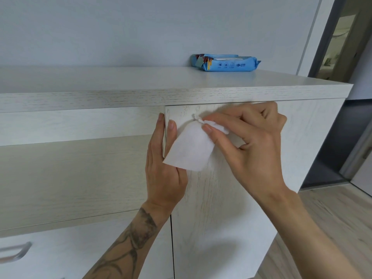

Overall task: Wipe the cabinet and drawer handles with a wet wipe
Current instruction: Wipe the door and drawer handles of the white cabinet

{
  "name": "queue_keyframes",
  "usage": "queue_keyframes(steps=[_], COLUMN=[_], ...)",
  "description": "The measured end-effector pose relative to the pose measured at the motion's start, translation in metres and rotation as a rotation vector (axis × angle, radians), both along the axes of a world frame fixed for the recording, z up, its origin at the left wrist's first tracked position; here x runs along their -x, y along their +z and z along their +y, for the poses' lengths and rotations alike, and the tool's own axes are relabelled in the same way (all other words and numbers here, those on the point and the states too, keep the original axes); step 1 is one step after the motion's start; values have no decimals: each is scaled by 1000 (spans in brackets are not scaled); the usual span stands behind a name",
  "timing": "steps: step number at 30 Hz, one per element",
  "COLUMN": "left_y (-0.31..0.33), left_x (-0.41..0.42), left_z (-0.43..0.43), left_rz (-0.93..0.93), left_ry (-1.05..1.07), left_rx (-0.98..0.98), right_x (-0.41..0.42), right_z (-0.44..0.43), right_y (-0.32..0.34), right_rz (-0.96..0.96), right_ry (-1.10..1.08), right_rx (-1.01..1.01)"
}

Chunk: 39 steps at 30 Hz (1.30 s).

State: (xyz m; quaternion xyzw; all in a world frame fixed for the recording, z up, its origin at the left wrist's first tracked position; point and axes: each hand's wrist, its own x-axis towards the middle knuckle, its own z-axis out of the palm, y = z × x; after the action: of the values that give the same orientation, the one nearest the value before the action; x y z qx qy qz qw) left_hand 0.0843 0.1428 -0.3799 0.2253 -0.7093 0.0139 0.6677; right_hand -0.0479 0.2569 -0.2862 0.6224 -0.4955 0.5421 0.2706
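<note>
The right hand (247,141) pinches the white wipe (191,152) between thumb and forefinger, high on the cabinet door (221,198). The left hand (163,170) stands upright, clasping that door's left edge.

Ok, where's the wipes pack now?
Head view: the blue wipes pack lies on the cabinet top, right of centre by the wall, above the right hand pinching the white wipe.
</note>
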Motion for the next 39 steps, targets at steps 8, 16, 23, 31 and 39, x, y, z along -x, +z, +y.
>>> queue_keyframes(steps=[8, 16, 23, 31, 39], left_y=[-4, 1, 3, 1, 0], left_x=[-1, -1, -3, -3, -1], left_z=[0, -2, -1, -1, -4], left_rz=[-17, 1, -30, -34, -50], left_ry=[36, -21, 16, 29, 67], left_rx=[-38, -14, 61, 58, 66], right_x=[-26, -22, 11, 4, 46], right_z=[-5, -10, 5, -5, 10], right_y=[4, 4, -2, 3, -2], right_rz=[-16, -11, -4, 85, 80], right_ry=[-123, -81, 77, 64, 78], right_rx=[22, 32, 41, -10, 13])
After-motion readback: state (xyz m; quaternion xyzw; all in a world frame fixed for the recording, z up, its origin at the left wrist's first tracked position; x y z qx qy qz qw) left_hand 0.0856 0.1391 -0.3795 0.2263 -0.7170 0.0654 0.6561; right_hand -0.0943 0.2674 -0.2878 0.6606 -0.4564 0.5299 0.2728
